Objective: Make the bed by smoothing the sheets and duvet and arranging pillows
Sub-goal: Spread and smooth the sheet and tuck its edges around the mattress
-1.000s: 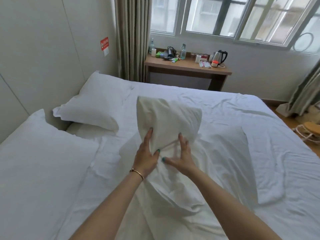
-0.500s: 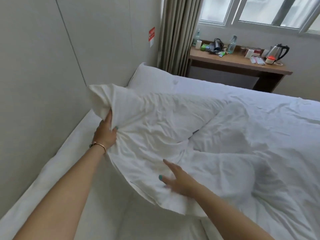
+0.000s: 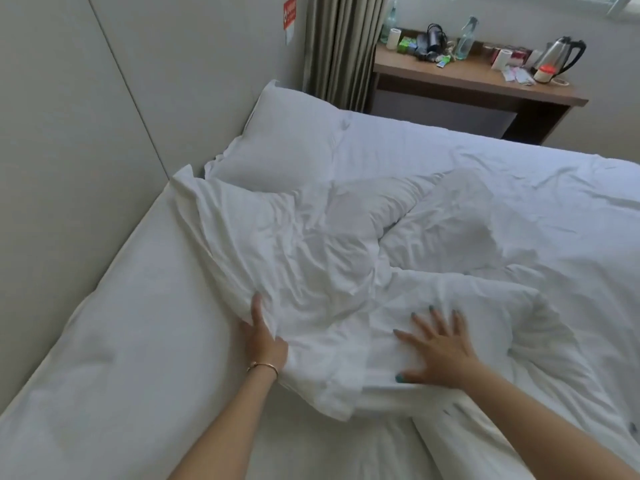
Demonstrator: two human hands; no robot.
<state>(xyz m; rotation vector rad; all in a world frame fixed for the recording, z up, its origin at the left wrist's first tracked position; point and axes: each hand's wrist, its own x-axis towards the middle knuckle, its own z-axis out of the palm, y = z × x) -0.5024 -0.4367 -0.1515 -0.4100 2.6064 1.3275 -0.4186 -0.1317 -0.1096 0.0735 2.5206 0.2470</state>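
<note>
A person leans over a white bed to settle a limp, creased pillow (image 3: pixel 311 271) onto the sheet (image 3: pixel 121 323) beside a padded wall panel (image 3: pixel 69 116); the left hand (image 3: pixel 263 341) lies at the pillow's near left edge, thumb up along the fabric and fingers tucked out of sight beneath it — it appears to grip that edge, though the hidden fingers cannot be confirmed; the right hand (image 3: pixel 440 351) is spread flat, fingers straight and apart, pressing the pillow's near right part down; the two hands sit well apart, one at each side of the near end. The pillow's long axis runs away from the hands, up and to the left toward the wall, where its far corner stands just beside a second, plumper pillow (image 3: pixel 287 140) lying at the head of the bed — so the next move, by this reading, is a push or tug along that line, and the left hand is the nearer to the wall side; the rumpled duvet (image 3: pixel 502 237) lies to the right, not yet smoothed. A red-and-white notice (image 3: pixel 290 17) is fixed to the wall, its writing too small to read; a kettle (image 3: pixel 561 58) and bottles stand on a wooden desk (image 3: pixel 467 81) beyond the bed, no brand legible.
</note>
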